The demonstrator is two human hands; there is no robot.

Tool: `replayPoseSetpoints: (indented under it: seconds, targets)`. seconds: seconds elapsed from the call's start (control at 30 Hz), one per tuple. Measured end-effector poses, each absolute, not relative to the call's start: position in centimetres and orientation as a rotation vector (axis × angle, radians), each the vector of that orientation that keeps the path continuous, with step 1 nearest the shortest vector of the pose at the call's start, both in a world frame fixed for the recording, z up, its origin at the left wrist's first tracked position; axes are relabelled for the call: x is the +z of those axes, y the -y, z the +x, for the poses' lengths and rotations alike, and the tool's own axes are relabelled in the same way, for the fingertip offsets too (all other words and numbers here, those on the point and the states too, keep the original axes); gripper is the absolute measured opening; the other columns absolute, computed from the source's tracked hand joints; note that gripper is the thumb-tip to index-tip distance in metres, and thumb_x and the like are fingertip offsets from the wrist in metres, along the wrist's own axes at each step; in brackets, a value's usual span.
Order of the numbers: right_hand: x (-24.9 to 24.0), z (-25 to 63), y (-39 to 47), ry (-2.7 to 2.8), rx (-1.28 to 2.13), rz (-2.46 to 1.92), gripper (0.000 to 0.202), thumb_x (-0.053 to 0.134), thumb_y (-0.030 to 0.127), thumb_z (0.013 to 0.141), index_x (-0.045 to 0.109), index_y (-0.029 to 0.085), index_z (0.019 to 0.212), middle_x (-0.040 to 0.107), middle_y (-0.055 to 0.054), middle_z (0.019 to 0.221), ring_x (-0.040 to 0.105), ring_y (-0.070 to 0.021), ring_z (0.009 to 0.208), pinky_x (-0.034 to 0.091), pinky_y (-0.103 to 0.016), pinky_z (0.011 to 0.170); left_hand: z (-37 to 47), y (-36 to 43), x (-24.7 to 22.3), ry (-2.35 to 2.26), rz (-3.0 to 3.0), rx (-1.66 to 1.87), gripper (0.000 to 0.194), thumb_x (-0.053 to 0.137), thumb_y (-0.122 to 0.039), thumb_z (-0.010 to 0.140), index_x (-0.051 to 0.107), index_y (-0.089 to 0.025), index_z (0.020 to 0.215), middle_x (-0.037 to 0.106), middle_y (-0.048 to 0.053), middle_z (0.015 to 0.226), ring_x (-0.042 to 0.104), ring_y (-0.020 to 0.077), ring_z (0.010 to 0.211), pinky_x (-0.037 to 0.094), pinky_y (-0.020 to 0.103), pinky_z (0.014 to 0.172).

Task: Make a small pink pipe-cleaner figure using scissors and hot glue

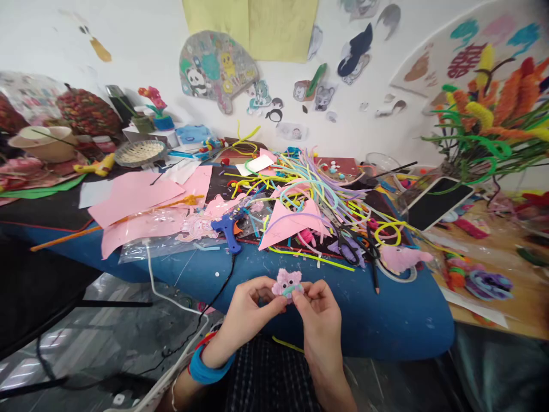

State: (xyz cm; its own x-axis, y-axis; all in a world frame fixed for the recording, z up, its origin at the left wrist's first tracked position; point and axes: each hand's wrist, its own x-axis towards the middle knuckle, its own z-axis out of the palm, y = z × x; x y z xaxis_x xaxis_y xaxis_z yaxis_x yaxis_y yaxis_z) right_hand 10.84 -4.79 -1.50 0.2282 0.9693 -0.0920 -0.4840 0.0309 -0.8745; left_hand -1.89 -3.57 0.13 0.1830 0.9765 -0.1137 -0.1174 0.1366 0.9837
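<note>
I see both hands pinching a small fuzzy pink pipe-cleaner figure (287,284), left hand (244,315) and right hand (318,317) closed on it, just before the blue table (386,320).

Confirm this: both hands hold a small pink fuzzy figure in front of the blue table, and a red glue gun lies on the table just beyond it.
Wrong in one respect: the glue gun is blue, not red, as the head view shows. The left hand and right hand do hold the pink fuzzy figure before the blue table.
</note>
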Motion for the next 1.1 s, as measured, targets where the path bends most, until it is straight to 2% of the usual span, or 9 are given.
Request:
replayPoseSetpoints:
  seconds: [0.2,0.33,0.43,0.53,0.6,0.7,0.8,0.97,1.1]
  targets:
    - [-1.0,11.0,5.2,0.705,1.276,-0.849,0.035,0.073,0.016,0.076,0.038,0.021,0.070,0.063,0.007,0.071,0.062,-0.0074,0.059,0.053,-0.019,0.058,-2.2,4.0,0.1,-1.025,1.261,1.054,0.014,0.068,-0.027,0.081,0.065,-0.014,0.081,0.068,0.002,0.072,0.063,0.0136,0.066,0.048,0.023,0.064]
    - [-1.0,11.3,5.3,0.839,1.144,-0.897,0.031,0.071,0.016,0.078,0.042,0.021,0.072,0.067,0.005,0.075,0.066,-0.0088,0.064,0.056,-0.019,0.062,-2.5,3.9,-0.1,-0.998,1.293,1.060,0.016,0.071,-0.028,0.079,0.066,-0.015,0.087,0.067,0.003,0.080,0.061,0.0141,0.073,0.048,0.022,0.067]
    - [-1.5,11.8,5.3,1.023,0.915,-1.016,0.023,0.071,0.013,0.078,0.050,0.022,0.082,0.072,0.001,0.084,0.071,-0.0123,0.075,0.059,-0.022,0.068,-2.9,3.5,-0.1,-0.849,1.179,1.121,0.036,0.075,-0.038,0.075,0.061,-0.018,0.101,0.065,0.004,0.089,0.062,0.0164,0.078,0.051,0.025,0.070]
    - [-2.4,12.5,5.2,1.283,0.516,-1.050,0.025,0.068,0.006,0.079,0.057,0.021,0.095,0.074,-0.003,0.090,0.072,-0.0161,0.082,0.061,-0.027,0.075,-3.4,3.2,0.3,-0.818,1.079,1.203,0.043,0.068,-0.056,0.075,0.060,-0.016,0.090,0.061,0.001,0.076,0.060,0.0133,0.063,0.051,0.025,0.060]
    - [-2.8,13.3,5.0,1.514,0.244,-0.963,0.030,0.063,0.000,0.080,0.060,0.020,0.102,0.075,-0.006,0.097,0.072,-0.0187,0.088,0.062,-0.032,0.079,-3.7,3.3,0.7,-0.848,1.043,1.156,0.047,0.058,-0.061,0.080,0.059,-0.014,0.081,0.060,0.001,0.070,0.058,0.0114,0.054,0.049,0.023,0.054]
    - [-2.8,14.5,4.7,1.834,-0.045,-0.753,0.033,0.058,0.000,0.083,0.061,0.016,0.112,0.072,-0.012,0.110,0.068,-0.0239,0.102,0.063,-0.038,0.081,-3.7,3.4,1.3,-0.894,1.052,1.010,0.043,0.059,-0.056,0.082,0.059,-0.013,0.078,0.060,0.001,0.064,0.056,0.0094,0.046,0.046,0.021,0.047]
    - [-2.0,15.5,4.4,2.029,-0.217,-0.644,0.028,0.058,0.004,0.086,0.062,0.011,0.113,0.068,-0.015,0.117,0.065,-0.0260,0.110,0.063,-0.038,0.085,-3.5,3.4,1.6,-0.931,1.068,0.963,0.033,0.066,-0.046,0.081,0.057,-0.014,0.077,0.060,-0.002,0.059,0.054,0.0074,0.042,0.044,0.018,0.044]
    - [-0.1,16.1,3.2,2.211,-0.378,-0.395,0.016,0.056,0.007,0.088,0.066,0.008,0.100,0.072,-0.015,0.108,0.063,-0.0256,0.111,0.060,-0.035,0.091,-3.3,3.2,1.6,-0.945,0.962,0.962,0.029,0.068,-0.040,0.080,0.054,-0.015,0.074,0.060,-0.003,0.058,0.055,0.0074,0.041,0.045,0.018,0.043]
    - [0.9,16.1,2.2,2.279,-0.438,-0.270,0.018,0.050,0.006,0.090,0.067,0.006,0.092,0.075,-0.016,0.099,0.064,-0.0259,0.109,0.058,-0.036,0.093,-3.3,3.2,1.7,-0.925,0.859,1.002,0.030,0.074,-0.037,0.074,0.054,-0.015,0.072,0.061,-0.003,0.058,0.055,0.0082,0.044,0.050,0.020,0.045]
